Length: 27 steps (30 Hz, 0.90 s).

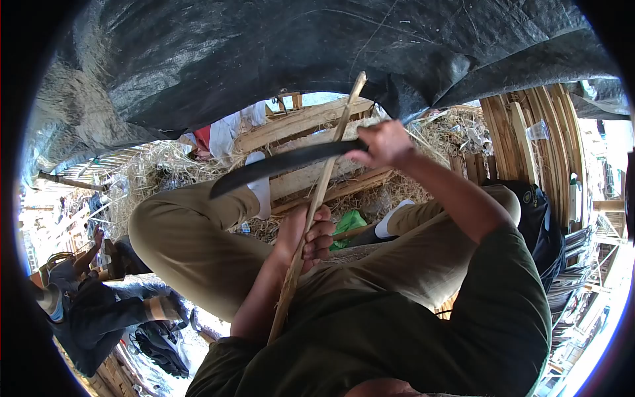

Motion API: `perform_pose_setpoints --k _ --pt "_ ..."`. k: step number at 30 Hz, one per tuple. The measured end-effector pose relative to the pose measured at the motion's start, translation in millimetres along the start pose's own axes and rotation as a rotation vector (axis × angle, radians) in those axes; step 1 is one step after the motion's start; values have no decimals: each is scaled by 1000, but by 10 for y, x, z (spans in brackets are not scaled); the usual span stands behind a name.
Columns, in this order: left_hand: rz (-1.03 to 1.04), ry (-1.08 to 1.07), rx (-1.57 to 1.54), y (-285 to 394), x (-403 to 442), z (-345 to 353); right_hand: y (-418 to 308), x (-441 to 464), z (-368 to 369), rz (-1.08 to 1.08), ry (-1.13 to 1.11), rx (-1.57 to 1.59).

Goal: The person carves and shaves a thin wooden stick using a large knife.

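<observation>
My left hand (pixel 307 236) is wrapped round a long, thin wooden stick (pixel 322 183). The stick slants from near my chest up past my knees, its pale cut end pointing away from me. In my right hand (pixel 385 143) is the handle of a machete (pixel 281 163) with a broad, dark, curved blade. The blade lies across the stick above my left hand and points to the left; I cannot tell whether it touches the wood. The handle itself is mostly hidden by my fingers.
A dark tarpaulin (pixel 264 56) hangs low in front. Wooden planks (pixel 301 126) and loose straw (pixel 159 169) lie beyond my crossed legs. A green plastic bag (pixel 350 223) is between my legs. Upright boards (pixel 546 139) and a black bag (pixel 539 218) stand right. Another person (pixel 99 311) sits left.
</observation>
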<state>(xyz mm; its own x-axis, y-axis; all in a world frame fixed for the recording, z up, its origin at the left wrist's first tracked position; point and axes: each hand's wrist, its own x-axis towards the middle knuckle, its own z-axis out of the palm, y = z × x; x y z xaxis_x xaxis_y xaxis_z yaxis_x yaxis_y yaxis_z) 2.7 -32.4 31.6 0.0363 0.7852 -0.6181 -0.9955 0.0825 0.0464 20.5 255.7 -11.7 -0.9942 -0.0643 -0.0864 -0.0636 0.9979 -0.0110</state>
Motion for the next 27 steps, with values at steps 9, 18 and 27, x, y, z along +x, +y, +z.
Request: perform_pose_setpoints --k 9,18,27 --pt "33 54 93 41 -6 74 44 -12 -13 -8 268 97" --pt "16 119 96 -15 -18 118 324 134 -141 308 40 106" --pt "19 186 163 -1 5 186 630 226 -4 419 -100 46"
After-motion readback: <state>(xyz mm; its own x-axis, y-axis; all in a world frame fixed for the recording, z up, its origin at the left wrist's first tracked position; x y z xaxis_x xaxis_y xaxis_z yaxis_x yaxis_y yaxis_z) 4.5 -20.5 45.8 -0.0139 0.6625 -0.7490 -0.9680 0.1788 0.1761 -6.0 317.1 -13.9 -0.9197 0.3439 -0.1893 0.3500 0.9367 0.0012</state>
